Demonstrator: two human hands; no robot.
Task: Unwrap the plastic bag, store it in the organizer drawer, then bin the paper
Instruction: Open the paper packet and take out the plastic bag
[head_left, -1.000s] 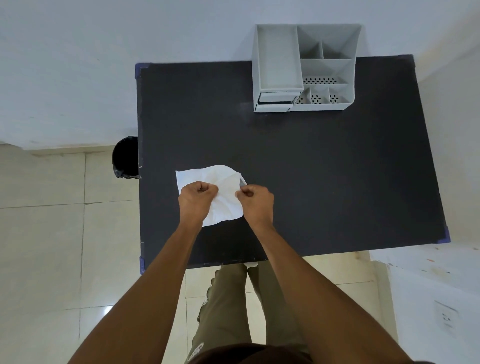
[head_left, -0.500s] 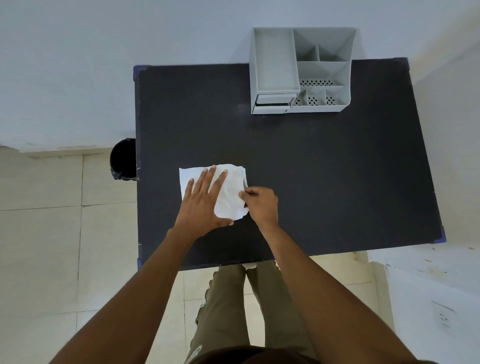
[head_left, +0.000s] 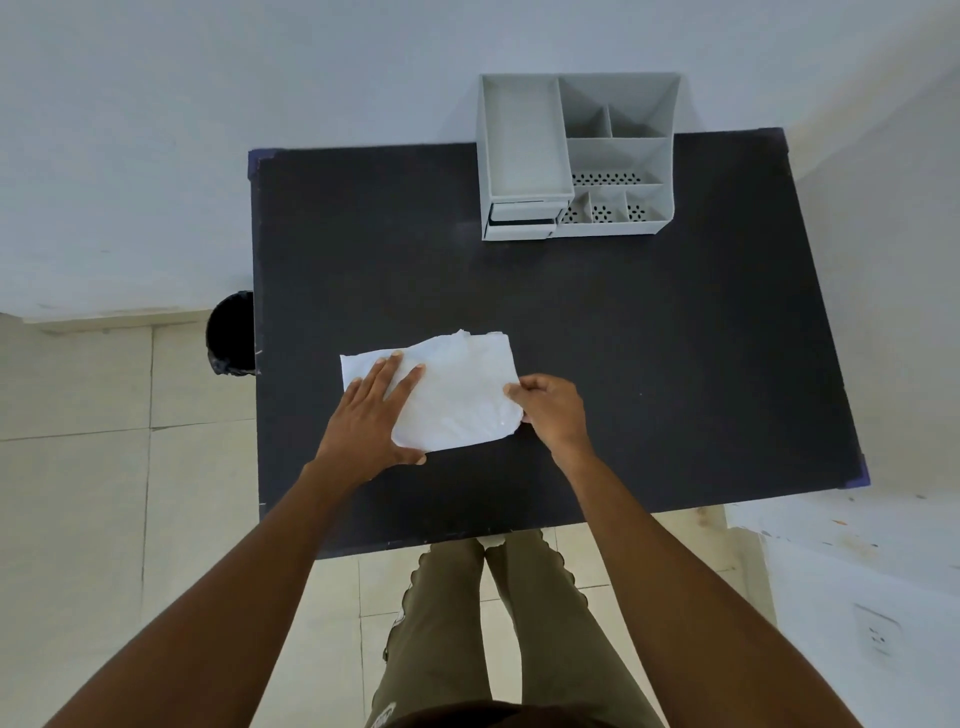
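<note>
A crumpled white paper (head_left: 363, 366) lies on the black table (head_left: 649, 338), with a translucent white plastic bag (head_left: 457, 395) spread over its right part. My left hand (head_left: 371, 415) lies flat with fingers apart, pressing the paper's left side. My right hand (head_left: 550, 410) pinches the bag's right edge. The grey organizer (head_left: 576, 156) stands at the table's far edge, its small drawer (head_left: 522, 215) at the lower left front slightly pulled out.
A black bin (head_left: 231, 332) stands on the tiled floor beside the table's left edge. A white wall runs behind the table. My legs show below the table's near edge. A white surface with a socket lies at the right.
My left hand went from a fist to flat on the paper. My right hand has pulled the bag out to the right, so the white sheet looks wider.
</note>
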